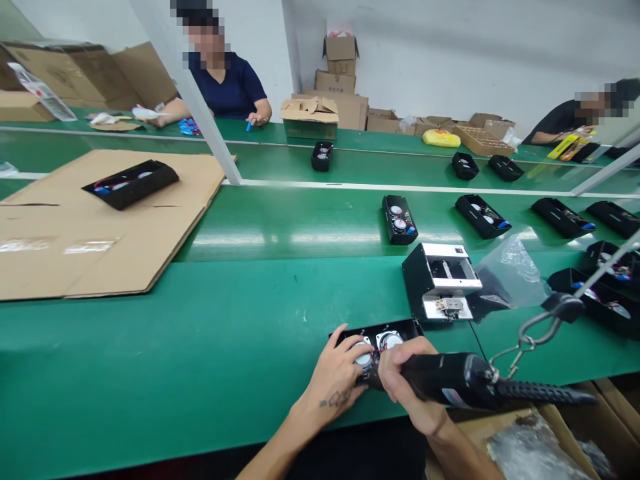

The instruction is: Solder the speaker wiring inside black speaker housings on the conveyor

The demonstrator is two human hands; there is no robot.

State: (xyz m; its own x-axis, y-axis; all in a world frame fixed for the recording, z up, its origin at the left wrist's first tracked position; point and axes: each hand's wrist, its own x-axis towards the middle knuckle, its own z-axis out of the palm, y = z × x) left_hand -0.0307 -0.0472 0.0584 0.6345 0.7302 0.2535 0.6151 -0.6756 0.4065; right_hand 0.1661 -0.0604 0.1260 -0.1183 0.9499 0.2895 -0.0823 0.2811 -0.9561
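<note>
My right hand (405,383) is wrapped round a black electric screwdriver (460,380) that hangs from a hook and cable at the right. Its tip points into a black speaker housing (377,337) lying on the green table at the near edge. My left hand (340,377) rests on that housing, fingers curled over its two round silver speakers, steadying it. A black and white open box (437,280) stands just behind the housing.
A flat cardboard sheet (75,233) at the left carries one black housing (131,184). Several more black housings lie along the belt at the right. A clear plastic bag (510,273) lies by the box. Two other people sit at the far side among cardboard boxes.
</note>
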